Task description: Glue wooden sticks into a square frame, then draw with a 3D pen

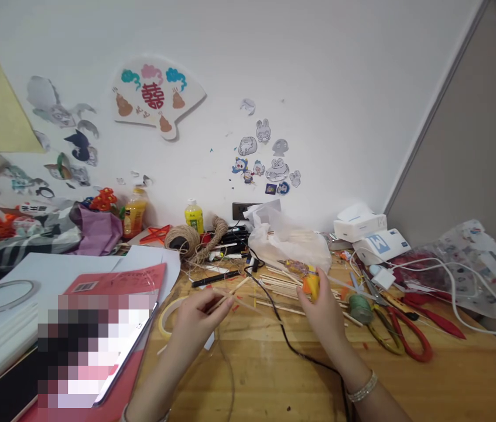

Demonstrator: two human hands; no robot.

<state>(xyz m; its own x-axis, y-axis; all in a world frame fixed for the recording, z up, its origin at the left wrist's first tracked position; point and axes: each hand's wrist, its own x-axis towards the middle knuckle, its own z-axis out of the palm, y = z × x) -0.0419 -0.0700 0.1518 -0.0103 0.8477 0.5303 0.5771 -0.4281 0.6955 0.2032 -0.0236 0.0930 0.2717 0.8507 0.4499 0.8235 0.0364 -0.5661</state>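
Note:
My left hand (pixel 197 319) pinches a thin wooden stick (pixel 232 291) that points up and right over the wooden table (pixel 274 369). My right hand (pixel 323 308) is wrapped round the yellow handle of a hot glue gun (pixel 304 273), whose nozzle points left. The gun's black cord (pixel 291 349) runs across the table toward me. A pile of wooden sticks (pixel 278 284) lies just behind both hands. A ring of tape (pixel 166 316) lies flat beside my left hand.
A phone on a red booklet (pixel 118 281) and white sheets lie at the left. Twine ball (pixel 181 239), yellow bottle (pixel 194 215), plastic bag (pixel 289 237) stand behind. Red scissors (pixel 406 334), green thread spool (pixel 359 308), white boxes (pixel 359 225) and charger cables sit right.

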